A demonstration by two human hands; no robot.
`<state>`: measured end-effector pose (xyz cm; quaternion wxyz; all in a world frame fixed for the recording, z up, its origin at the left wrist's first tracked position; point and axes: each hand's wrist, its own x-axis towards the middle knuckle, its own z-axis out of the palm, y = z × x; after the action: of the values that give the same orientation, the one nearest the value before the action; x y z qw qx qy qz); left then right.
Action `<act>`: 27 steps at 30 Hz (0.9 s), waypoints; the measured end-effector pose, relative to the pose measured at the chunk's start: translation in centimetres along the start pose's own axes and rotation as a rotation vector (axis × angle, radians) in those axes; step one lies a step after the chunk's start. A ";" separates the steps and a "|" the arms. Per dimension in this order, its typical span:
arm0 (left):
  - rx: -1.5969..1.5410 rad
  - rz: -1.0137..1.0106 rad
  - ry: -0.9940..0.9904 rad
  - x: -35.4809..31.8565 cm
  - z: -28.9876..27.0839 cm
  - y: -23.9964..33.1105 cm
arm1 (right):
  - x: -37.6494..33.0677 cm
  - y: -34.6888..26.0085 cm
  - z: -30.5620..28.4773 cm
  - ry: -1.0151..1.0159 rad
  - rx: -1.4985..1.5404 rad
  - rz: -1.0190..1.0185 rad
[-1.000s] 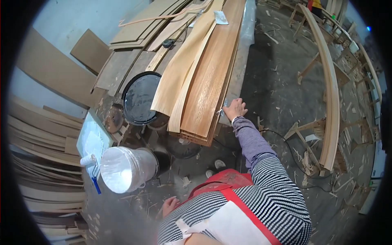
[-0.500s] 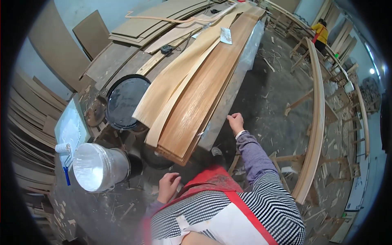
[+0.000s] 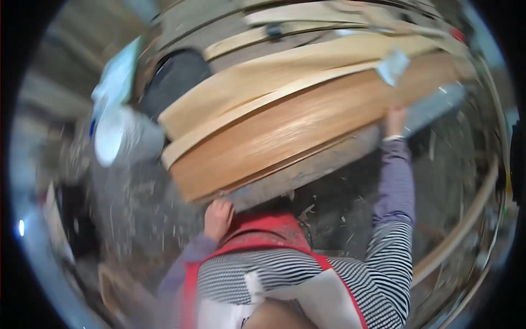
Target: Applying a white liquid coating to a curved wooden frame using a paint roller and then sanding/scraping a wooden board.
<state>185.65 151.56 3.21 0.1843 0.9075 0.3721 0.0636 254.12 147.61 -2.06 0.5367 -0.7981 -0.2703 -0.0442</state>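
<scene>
A long stack of reddish-brown wood veneer sheets [image 3: 274, 137] lies on the bench in front of me, blurred by motion. Paler, curling veneer [image 3: 241, 82] overlaps its far side. My left hand [image 3: 218, 218] is at the stack's near left corner, its fingers bent in at the edge; whether they grip the wood is hidden. Farther right, my right hand [image 3: 395, 120] reaches to the stack's front edge, and its fingers are too smeared to read. A small whitish-blue sheet [image 3: 392, 67] lies on the veneer just beyond that hand.
A white bucket [image 3: 129, 137] stands at the left, beside a round black lid or tub [image 3: 175, 79]. Behind it is a pale board [image 3: 119, 71]. A dark small tool [image 3: 273, 30] rests among planks at the back. A long curved wood strip [image 3: 460, 225] runs along the right.
The view has turned, so the stack now lies more crosswise. My right hand has moved out along the front edge, and my left hand has come up to the near corner.
</scene>
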 end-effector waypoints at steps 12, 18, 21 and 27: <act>0.285 -0.236 0.134 2.9 1.4 2.6 | 15.7 11.9 7.6 -0.219 0.515 0.771; 0.191 -0.151 0.086 3.5 0.9 3.1 | 20.6 17.1 7.1 -0.238 0.397 0.571; 0.152 -0.086 0.080 4.3 0.4 3.9 | 17.4 13.6 6.1 -0.279 0.205 0.500; 0.042 -0.097 0.093 4.8 -0.6 5.8 | 1.7 -0.3 -3.8 -0.472 0.984 0.707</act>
<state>192.65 151.29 5.89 0.1506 0.8880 0.4253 0.0889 256.25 144.97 0.45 0.7478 -0.4882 -0.0908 0.4407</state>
